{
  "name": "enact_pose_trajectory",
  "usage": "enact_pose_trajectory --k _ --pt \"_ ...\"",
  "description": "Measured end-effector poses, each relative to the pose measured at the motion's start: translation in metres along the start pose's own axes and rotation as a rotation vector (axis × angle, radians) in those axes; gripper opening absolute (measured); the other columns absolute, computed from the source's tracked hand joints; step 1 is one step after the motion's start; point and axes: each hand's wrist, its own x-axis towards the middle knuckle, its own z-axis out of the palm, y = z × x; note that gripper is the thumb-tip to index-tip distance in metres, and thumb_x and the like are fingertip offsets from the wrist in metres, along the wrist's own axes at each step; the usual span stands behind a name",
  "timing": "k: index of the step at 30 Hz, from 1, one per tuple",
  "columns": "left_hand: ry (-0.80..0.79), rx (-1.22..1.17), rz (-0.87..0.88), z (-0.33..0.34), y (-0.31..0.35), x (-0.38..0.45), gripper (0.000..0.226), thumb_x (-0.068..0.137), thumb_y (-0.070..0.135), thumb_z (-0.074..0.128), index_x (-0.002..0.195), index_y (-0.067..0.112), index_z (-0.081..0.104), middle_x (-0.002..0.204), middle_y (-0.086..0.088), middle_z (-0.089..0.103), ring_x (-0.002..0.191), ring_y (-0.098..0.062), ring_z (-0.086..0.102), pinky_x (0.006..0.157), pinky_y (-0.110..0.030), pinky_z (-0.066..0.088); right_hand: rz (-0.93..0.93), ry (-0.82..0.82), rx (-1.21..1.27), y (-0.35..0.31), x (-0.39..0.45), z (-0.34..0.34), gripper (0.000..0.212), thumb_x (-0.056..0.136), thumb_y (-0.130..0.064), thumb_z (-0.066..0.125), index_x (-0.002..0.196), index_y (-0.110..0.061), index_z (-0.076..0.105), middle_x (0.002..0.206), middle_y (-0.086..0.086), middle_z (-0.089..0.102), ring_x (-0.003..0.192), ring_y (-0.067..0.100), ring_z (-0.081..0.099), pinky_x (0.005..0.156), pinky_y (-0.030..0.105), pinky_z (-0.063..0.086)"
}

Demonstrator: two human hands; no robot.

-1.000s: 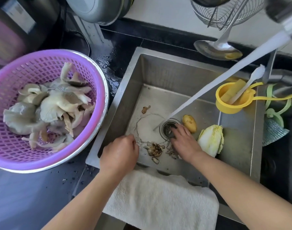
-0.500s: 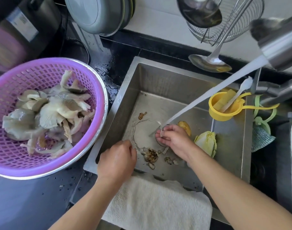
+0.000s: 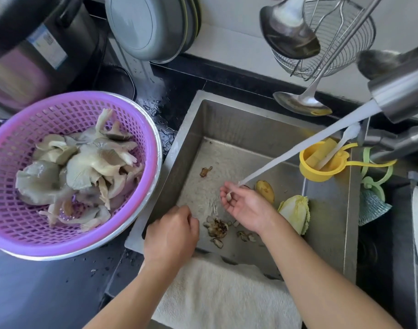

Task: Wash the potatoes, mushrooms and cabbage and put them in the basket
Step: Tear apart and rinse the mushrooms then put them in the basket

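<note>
A purple basket (image 3: 18, 236) on the counter at left holds several grey oyster mushrooms (image 3: 84, 165). In the steel sink (image 3: 326, 224) lie a potato (image 3: 266, 189), a piece of cabbage (image 3: 294, 212) and dirty mushroom scraps (image 3: 217, 227). My right hand (image 3: 246, 207) is palm up under the tap's water stream (image 3: 298, 153), with a small pale mushroom piece (image 3: 228, 197) pinched in its fingertips. My left hand (image 3: 171, 233) is curled over the sink's near-left edge; what it holds, if anything, is hidden.
A white towel (image 3: 222, 295) drapes over the sink's front edge. A yellow cup (image 3: 319, 166) with a brush hangs at the sink's right side. Ladles (image 3: 300, 104) and a wire strainer (image 3: 329, 41) hang behind. A dark cooker (image 3: 34, 43) stands at back left.
My right hand lifted from the drain area with a small mushroom piece and turned palm up under the water. The left hand stayed at the sink edge.
</note>
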Motion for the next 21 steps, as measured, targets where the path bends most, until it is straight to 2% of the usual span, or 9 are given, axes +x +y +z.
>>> enact_pose_trajectory --k 3,6,8,10,12,14,16,18,21 --pt "0.010 -0.020 0.008 -0.001 -0.001 -0.002 0.020 0.096 0.034 0.044 0.084 0.022 0.055 0.084 0.004 0.061 0.071 -0.028 0.062 0.063 -0.037 0.051 -0.005 -0.055 0.162 -0.002 -0.014 -0.005 0.024 0.104 -0.007 0.052 0.125 -0.003 0.063 0.111 0.014 0.074 0.097 0.025 0.074 0.088 0.035 0.062" --pt "0.008 -0.023 0.005 0.001 -0.004 -0.001 0.020 0.096 0.033 0.046 0.083 0.021 0.056 0.082 0.003 0.061 0.069 -0.029 0.061 0.062 -0.037 0.051 -0.029 -0.060 0.211 -0.008 -0.022 -0.006 0.027 0.108 -0.014 0.047 0.130 -0.007 0.062 0.131 0.011 0.070 0.122 0.029 0.067 0.107 0.052 0.051" --pt "-0.001 -0.029 0.011 0.000 -0.003 -0.002 0.020 0.096 0.032 0.046 0.083 0.021 0.057 0.081 0.004 0.060 0.068 -0.028 0.061 0.062 -0.036 0.051 -0.070 -0.031 0.209 -0.017 -0.028 0.003 0.028 0.108 -0.014 0.047 0.131 -0.008 0.060 0.131 0.011 0.070 0.128 0.032 0.062 0.112 0.056 0.043" --pt "-0.009 -0.041 0.008 -0.002 -0.002 -0.002 0.020 0.096 0.032 0.046 0.083 0.021 0.057 0.081 0.004 0.060 0.069 -0.028 0.061 0.063 -0.036 0.052 -0.099 -0.018 0.212 -0.024 -0.035 0.014 0.030 0.103 -0.009 0.052 0.131 -0.006 0.061 0.131 0.014 0.070 0.128 0.034 0.061 0.114 0.054 0.042" --pt "-0.011 -0.061 -0.002 -0.003 -0.002 -0.001 0.020 0.096 0.032 0.047 0.083 0.021 0.058 0.080 0.004 0.061 0.069 -0.028 0.062 0.063 -0.036 0.052 -0.105 0.008 0.109 -0.022 -0.038 0.019 0.029 0.099 -0.005 0.057 0.127 -0.004 0.063 0.127 0.015 0.071 0.119 0.033 0.067 0.106 0.048 0.052" --pt "-0.014 -0.099 -0.012 -0.006 -0.002 -0.001 0.020 0.096 0.032 0.048 0.083 0.020 0.058 0.079 0.004 0.063 0.070 -0.026 0.062 0.063 -0.036 0.053 -0.063 0.226 -0.306 -0.009 -0.040 0.023 0.022 0.101 -0.003 0.057 0.123 -0.002 0.063 0.118 0.015 0.072 0.096 0.027 0.075 0.085 0.039 0.062" --pt "-0.031 -0.144 -0.027 -0.013 0.001 -0.002 0.021 0.095 0.032 0.049 0.082 0.020 0.059 0.078 0.004 0.063 0.070 -0.024 0.062 0.065 -0.036 0.054 -0.020 0.444 -0.708 0.008 -0.047 0.024 0.022 0.105 -0.003 0.050 0.122 0.002 0.063 0.102 0.015 0.071 0.074 0.023 0.070 0.065 0.031 0.061" --pt "-0.080 -0.195 -0.053 -0.019 0.001 -0.001 0.021 0.095 0.032 0.049 0.084 0.021 0.062 0.078 0.004 0.066 0.073 -0.023 0.063 0.067 -0.036 0.056 -0.071 0.407 -0.870 0.018 -0.067 0.038 0.023 0.107 -0.003 0.042 0.124 0.001 0.058 0.093 0.014 0.069 0.069 0.021 0.067 0.059 0.029 0.058" --pt "-0.188 -0.320 -0.081 -0.031 0.000 0.002 0.018 0.096 0.027 0.049 0.087 0.021 0.063 0.078 0.001 0.068 0.075 -0.024 0.066 0.071 -0.039 0.059 -0.263 0.252 -0.942 0.010 -0.105 0.083 0.017 0.109 -0.006 0.043 0.121 -0.003 0.054 0.100 0.016 0.071 0.078 0.025 0.073 0.069 0.034 0.063"
